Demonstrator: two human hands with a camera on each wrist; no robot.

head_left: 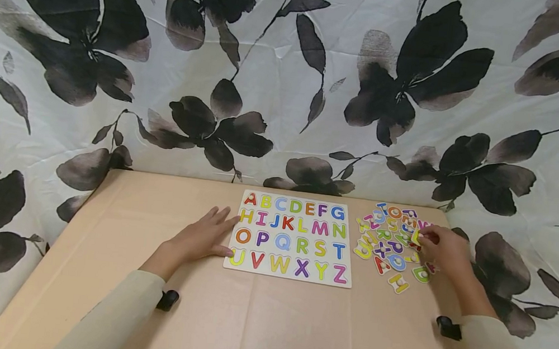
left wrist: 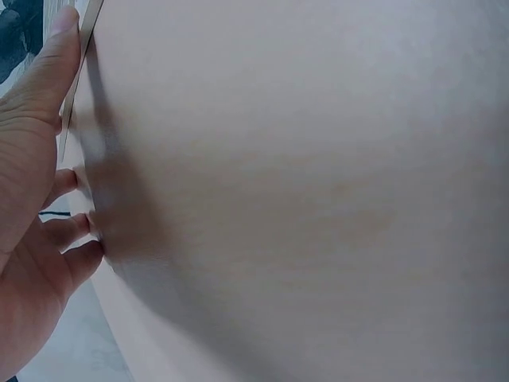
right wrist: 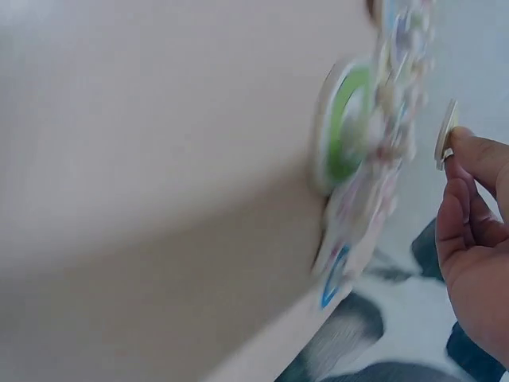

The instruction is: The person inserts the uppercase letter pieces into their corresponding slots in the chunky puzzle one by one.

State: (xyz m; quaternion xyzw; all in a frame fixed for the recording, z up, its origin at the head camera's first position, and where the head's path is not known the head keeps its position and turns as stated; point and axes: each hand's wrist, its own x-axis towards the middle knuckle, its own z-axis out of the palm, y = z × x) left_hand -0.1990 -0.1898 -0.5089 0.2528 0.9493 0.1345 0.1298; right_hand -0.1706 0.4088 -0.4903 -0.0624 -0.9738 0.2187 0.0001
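An alphabet puzzle board (head_left: 279, 251) lies flat, with rows of coloured capitals from A to Z. My left hand (head_left: 203, 234) rests at the board's left edge, fingers spread, thumb by the U; in the left wrist view the thumb (left wrist: 60, 60) lies along the thin board edge. Right of the board, my right hand (head_left: 446, 249) pinches a yellowish letter piece (head_left: 416, 237) between thumb and fingertips, over the pile of loose letter pieces (head_left: 396, 261). The right wrist view shows the pinched piece (right wrist: 447, 135) nearly edge-on, raised off the pile.
A green D piece (head_left: 421, 274) and a yellow-edged I piece (head_left: 398, 284) lie at the pile's near side. The tan table (head_left: 245, 323) ends just behind the board. Beyond it hangs a white cloth (head_left: 296, 103) with dark flowers.
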